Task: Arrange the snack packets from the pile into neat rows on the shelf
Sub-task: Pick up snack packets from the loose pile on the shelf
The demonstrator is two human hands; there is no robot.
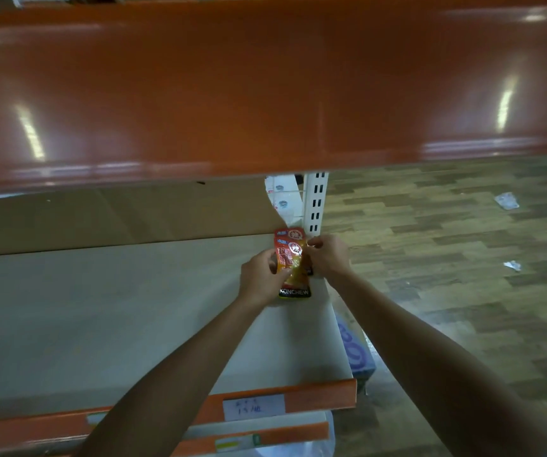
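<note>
Left hand (259, 278), right hand (330, 255), packets (293, 258), probably shelf (100, 324) edge

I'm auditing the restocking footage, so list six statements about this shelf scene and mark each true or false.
1. The left hand and right hand both hold the snack packets. True.
2. The packets lie at the left end of the shelf. False: they are at its back right corner, by the white slotted upright.
3. The upper shelf is blue. False: it is orange.
4. Brown cardboard stands along the shelf's back. True.
5. The floor is free of litter. False: wrapper scraps lie on it.
6. A paper label sits on the shelf's orange front edge. True.
</note>
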